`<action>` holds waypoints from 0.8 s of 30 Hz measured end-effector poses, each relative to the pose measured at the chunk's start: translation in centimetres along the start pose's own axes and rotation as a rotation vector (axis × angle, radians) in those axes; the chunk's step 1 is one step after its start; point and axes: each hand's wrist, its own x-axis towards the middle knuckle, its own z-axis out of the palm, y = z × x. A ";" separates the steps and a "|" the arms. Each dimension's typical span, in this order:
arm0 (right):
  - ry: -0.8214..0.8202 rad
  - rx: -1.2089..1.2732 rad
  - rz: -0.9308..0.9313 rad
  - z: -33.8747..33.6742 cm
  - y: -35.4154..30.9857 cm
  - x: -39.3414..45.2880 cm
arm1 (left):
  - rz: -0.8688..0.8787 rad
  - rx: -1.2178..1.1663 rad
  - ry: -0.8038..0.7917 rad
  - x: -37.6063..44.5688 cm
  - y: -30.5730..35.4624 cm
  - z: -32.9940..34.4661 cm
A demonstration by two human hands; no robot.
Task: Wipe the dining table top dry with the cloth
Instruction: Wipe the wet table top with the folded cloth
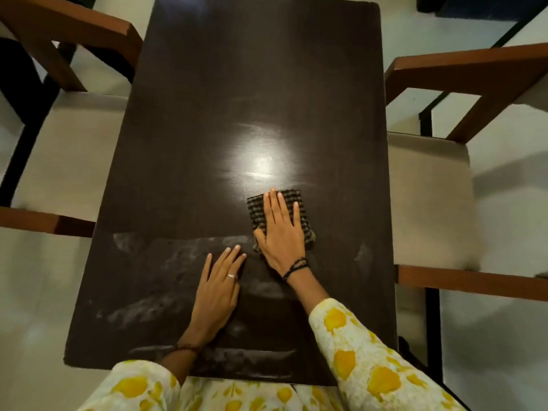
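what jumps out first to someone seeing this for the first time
A bright glare of light sits in the middle of the dark table. Just below it the right hand presses flat on a striped cloth, while the left hand rests flat among cloudy smears near the front edge.

We reach forward with both arms, sleeves ending partway up the forearms. Our right hand (280,231) lies palm down and flat, its fingers (282,203) stretched out straight and close together, the thumb spread off to the left, dark cords wound about the wrist. Our left hand (218,287) rests nearer the body, also flat and palm down, fingers slightly fanned, one wearing a ring, a beaded band at its wrist.
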 end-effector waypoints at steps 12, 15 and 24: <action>0.105 0.080 0.344 -1.4 16.2 -2.7 | 0.147 -0.067 -0.041 1.4 7.7 2.2; 0.113 0.030 0.329 -0.5 15.1 -5.8 | 0.163 -0.021 -0.060 1.2 7.6 2.9; 0.098 0.002 0.292 1.5 13.6 -10.7 | 0.186 -0.003 -0.071 1.4 7.6 3.0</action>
